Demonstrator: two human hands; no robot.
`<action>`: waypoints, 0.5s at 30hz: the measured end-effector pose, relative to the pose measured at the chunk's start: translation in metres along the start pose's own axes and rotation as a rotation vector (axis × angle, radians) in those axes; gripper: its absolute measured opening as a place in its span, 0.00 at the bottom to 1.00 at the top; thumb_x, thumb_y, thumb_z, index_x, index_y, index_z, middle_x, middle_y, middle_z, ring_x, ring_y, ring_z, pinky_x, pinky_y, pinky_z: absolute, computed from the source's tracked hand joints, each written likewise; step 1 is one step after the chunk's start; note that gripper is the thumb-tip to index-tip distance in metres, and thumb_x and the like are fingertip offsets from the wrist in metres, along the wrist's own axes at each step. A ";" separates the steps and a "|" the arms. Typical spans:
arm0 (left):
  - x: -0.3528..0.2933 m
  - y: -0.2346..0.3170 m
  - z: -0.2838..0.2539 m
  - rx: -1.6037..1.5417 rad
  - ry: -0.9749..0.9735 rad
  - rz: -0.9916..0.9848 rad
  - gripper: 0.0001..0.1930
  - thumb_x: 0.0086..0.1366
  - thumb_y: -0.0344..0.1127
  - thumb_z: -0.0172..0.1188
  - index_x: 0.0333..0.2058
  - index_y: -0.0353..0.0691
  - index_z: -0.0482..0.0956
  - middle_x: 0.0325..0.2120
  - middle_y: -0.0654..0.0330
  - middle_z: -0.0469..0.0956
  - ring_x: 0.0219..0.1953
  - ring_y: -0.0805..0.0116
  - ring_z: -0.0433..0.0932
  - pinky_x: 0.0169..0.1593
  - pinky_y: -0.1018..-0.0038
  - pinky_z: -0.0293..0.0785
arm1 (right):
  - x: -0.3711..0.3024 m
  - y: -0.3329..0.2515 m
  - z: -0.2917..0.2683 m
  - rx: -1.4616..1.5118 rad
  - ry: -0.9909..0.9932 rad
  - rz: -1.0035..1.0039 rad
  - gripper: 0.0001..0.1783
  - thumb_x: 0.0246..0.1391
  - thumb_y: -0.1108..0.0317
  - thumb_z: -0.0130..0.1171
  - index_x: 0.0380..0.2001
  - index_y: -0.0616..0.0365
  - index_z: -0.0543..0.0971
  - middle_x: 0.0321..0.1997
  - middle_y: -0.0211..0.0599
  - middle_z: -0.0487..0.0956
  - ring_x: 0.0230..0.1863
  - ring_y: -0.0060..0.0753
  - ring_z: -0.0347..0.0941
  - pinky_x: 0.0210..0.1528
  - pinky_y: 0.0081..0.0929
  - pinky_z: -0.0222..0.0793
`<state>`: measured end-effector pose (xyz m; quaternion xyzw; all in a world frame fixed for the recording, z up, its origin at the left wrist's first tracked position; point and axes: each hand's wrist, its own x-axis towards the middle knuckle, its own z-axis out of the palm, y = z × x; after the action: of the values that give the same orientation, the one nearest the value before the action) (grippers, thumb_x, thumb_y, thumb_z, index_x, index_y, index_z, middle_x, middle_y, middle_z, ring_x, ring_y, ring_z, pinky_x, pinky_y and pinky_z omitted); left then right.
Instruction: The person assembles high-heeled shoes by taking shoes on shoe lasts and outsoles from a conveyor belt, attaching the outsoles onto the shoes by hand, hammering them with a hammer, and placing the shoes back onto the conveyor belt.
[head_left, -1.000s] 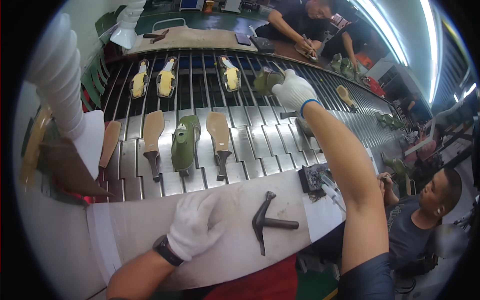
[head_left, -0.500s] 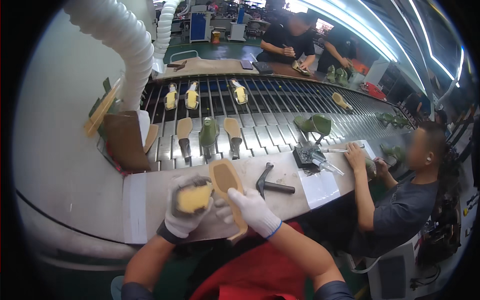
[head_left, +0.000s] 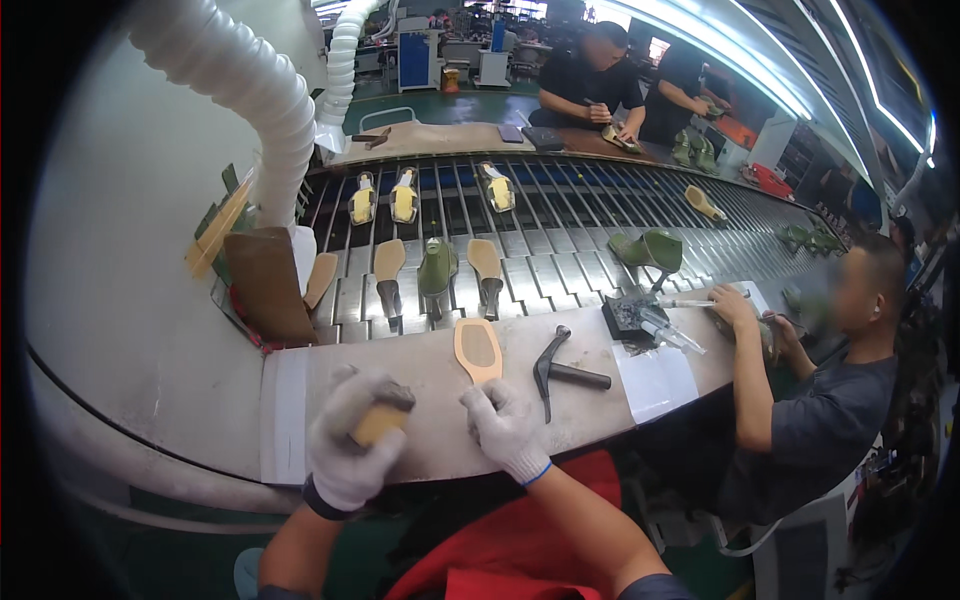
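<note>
My left hand [head_left: 343, 445], in a white glove, is wrapped round a shoe [head_left: 380, 424] with a yellow underside and dark edge. That shoe is partly hidden by the fingers and smeared by motion. A tan shoe sole [head_left: 478, 348] with a darker middle lies at or just above the bench, its broad end pointing away from me. My gloved right hand [head_left: 506, 432] has its fingers closed at the sole's near, narrow end, which they cover. Just right of that hand, a dark hammer [head_left: 575, 376] rests on the bench.
Beyond the bench [head_left: 420, 350], a slatted conveyor [head_left: 560, 255] carries soles with heels, a green heeled shoe [head_left: 436, 265] and yellow-bottomed shoes [head_left: 404, 196]. A black box with syringes [head_left: 640, 318] stands at right. A co-worker [head_left: 820, 380] sits close by there; others work across the conveyor.
The sole has come down toward the bench, right hand at its narrow end. My left hand has turned the shoe and drawn it apart from the sole. The whole view has shifted slightly.
</note>
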<state>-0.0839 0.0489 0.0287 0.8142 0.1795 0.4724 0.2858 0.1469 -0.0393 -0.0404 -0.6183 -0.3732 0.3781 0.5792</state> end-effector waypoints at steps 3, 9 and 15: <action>-0.016 -0.005 0.022 0.323 -0.211 0.364 0.25 0.59 0.33 0.75 0.56 0.43 0.84 0.49 0.56 0.88 0.58 0.55 0.86 0.76 0.50 0.63 | 0.011 -0.021 0.000 0.359 -0.013 0.278 0.21 0.76 0.57 0.59 0.32 0.62 0.81 0.19 0.25 0.76 0.15 0.15 0.65 0.19 0.20 0.61; -0.075 -0.020 0.043 0.418 -0.230 0.366 0.21 0.62 0.43 0.74 0.53 0.48 0.83 0.47 0.63 0.90 0.54 0.64 0.86 0.82 0.51 0.48 | 0.006 -0.008 -0.002 -0.037 0.016 -0.154 0.24 0.73 0.55 0.63 0.25 0.61 0.81 0.20 0.26 0.76 0.22 0.15 0.68 0.25 0.24 0.64; -0.075 -0.021 0.046 0.355 -0.234 0.348 0.23 0.57 0.41 0.77 0.51 0.49 0.84 0.49 0.64 0.89 0.56 0.60 0.84 0.85 0.48 0.42 | 0.013 0.007 -0.006 -0.101 0.015 -0.017 0.24 0.69 0.54 0.67 0.24 0.61 0.82 0.20 0.28 0.77 0.24 0.18 0.68 0.29 0.28 0.65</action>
<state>-0.0813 0.0097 -0.0525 0.9193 0.0828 0.3780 0.0720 0.1584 -0.0304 -0.0471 -0.6464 -0.3929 0.3493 0.5530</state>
